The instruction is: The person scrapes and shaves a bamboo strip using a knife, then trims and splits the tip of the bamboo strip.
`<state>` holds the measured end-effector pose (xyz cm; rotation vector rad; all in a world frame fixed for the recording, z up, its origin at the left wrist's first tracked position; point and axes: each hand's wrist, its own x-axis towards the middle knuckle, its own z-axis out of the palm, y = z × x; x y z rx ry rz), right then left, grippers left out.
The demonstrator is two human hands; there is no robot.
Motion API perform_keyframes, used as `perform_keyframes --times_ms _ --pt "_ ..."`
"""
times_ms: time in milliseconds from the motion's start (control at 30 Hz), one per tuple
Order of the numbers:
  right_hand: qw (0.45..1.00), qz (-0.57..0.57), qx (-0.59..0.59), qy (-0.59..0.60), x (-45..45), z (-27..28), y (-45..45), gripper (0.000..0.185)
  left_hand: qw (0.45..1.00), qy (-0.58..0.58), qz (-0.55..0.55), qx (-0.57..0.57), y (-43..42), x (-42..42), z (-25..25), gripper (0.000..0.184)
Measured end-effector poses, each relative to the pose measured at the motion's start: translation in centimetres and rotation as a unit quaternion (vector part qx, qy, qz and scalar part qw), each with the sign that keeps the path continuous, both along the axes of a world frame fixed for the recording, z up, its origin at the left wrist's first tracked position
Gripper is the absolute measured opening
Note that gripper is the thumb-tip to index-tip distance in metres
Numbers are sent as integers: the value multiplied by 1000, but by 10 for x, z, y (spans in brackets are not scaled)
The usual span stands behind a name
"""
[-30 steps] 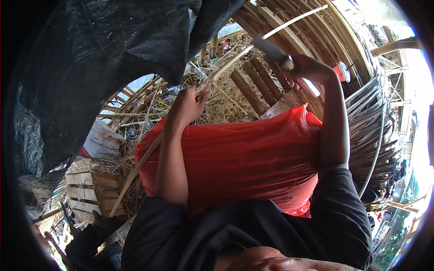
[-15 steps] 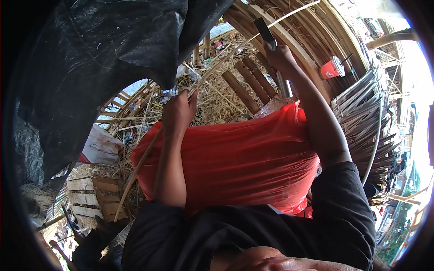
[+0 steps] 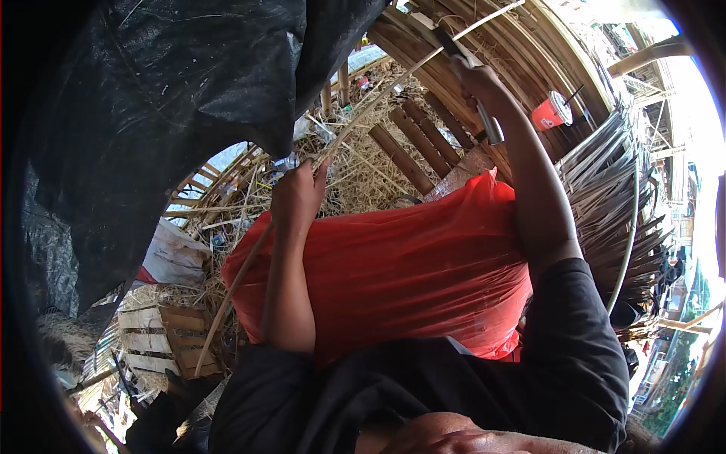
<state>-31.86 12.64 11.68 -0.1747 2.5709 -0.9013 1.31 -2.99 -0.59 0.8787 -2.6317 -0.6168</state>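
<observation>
A long, thin bamboo strip (image 3: 412, 69) runs diagonally from the stack at upper right down to the left. My left hand (image 3: 296, 195) is closed around it, and its tail passes beside my forearm toward the lower left. In my right hand (image 3: 484, 85) is a knife with a dark blade (image 3: 449, 44) and a silvery metal handle (image 3: 491, 129). The blade crosses the strip near its far end; whether it touches cannot be made out. A red plastic sheet (image 3: 386, 280) covers my lap beneath both forearms.
Stacked bamboo slats (image 3: 522, 49) curve along the upper right, with a red cup (image 3: 552, 112) and straw on them. Dried thatch leaves (image 3: 616, 181) hang at right. A black tarp (image 3: 166, 113) fills the upper left. A wooden crate (image 3: 147, 340) stands lower left. Shavings (image 3: 363, 163) litter the ground.
My right hand has shifted slightly up and right with the knife, whose handle end has risen. My left hand stays almost in place on the bamboo strip.
</observation>
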Motion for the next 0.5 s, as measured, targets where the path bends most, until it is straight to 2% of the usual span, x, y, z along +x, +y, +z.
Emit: perform_keyframes --times_ms 100,133,233,267,367,400,467,500 --pt "999 48 3 24 24 -18 -5 65 999 -4 7 33 2 -3 3 45" --pt "997 55 -52 21 30 -34 -6 65 999 -15 7 49 2 -3 3 46" --pt "995 72 66 -16 -4 -13 1 65 997 -33 3 75 -4 -2 8 52" --pt "1000 -12 25 -10 -8 -13 -1 67 997 -33 3 72 -3 -2 12 53" --pt "999 43 33 4 22 -31 -14 68 997 -43 10 67 -3 4 7 55" --pt "998 61 7 6 31 -42 -18 62 997 -42 10 61 -4 2 5 56" --pt "989 132 47 37 -3 -43 -7 63 998 -41 15 40 -2 2 5 48" --pt "996 86 11 7 -6 -33 -8 64 999 -38 21 27 -4 3 7 44"
